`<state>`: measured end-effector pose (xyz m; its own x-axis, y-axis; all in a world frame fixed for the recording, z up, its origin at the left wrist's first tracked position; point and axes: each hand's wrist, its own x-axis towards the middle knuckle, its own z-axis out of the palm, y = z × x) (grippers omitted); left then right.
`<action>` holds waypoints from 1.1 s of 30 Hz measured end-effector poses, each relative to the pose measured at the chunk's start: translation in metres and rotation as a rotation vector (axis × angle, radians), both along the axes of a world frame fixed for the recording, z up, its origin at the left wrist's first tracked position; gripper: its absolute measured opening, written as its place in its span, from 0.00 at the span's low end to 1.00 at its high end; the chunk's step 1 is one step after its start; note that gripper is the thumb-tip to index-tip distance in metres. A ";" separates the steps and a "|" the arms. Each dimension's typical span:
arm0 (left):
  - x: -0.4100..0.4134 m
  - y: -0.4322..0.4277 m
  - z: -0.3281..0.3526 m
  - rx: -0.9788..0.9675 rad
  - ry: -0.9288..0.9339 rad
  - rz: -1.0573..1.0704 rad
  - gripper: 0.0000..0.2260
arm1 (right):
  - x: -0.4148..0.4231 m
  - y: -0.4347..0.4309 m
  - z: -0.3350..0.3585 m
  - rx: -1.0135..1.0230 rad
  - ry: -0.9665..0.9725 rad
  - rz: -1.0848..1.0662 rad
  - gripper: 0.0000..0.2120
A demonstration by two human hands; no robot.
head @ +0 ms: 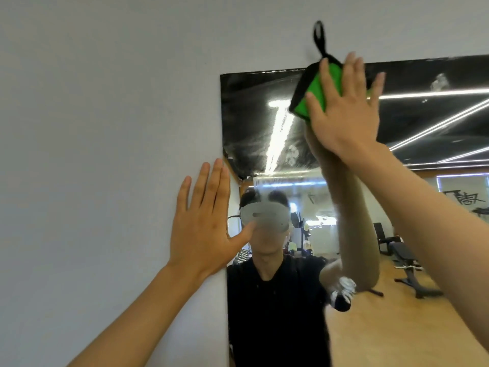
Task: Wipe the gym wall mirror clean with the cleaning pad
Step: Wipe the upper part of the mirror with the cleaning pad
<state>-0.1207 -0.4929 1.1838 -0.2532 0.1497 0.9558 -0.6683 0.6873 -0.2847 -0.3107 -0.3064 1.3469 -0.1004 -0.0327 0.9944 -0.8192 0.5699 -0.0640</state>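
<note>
Left hand (203, 223) is lying flat against the wall (105, 128) just left of the mirror's edge, fingers straight and close together, thumb spread out over the glass. It is holding nothing.

Right hand (344, 112) is reaching up and to the right, fingers straight and fanned, palm pressing the cleaning pad (308, 92) flat against the mirror (254, 123) at its upper edge. The pad is green with black trim; its black hanging loop (319, 37) is sticking up past the mirror's top edge onto the wall.

White smears are showing on the glass: streaks in the dark upper left part, a blotch (439, 82) right of the pad, another blob (344, 287) lower down.

Far, in reflection: a weight bench (407, 263) is standing on a wooden floor (370, 335), with light strips overhead.
</note>
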 end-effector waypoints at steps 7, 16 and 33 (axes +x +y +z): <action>-0.001 -0.001 0.000 -0.012 0.004 -0.019 0.43 | 0.074 -0.069 0.001 0.032 0.069 -0.017 0.33; 0.001 -0.004 0.000 -0.027 0.001 0.026 0.43 | 0.010 -0.010 -0.006 0.125 0.160 -0.002 0.32; -0.003 -0.004 -0.001 -0.043 0.035 -0.024 0.43 | 0.073 -0.061 -0.011 0.214 0.206 0.019 0.32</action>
<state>-0.1238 -0.4968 1.1831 -0.2155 0.1965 0.9565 -0.6619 0.6908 -0.2911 -0.2379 -0.3671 1.3359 0.1050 -0.2440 0.9641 -0.8130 0.5372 0.2245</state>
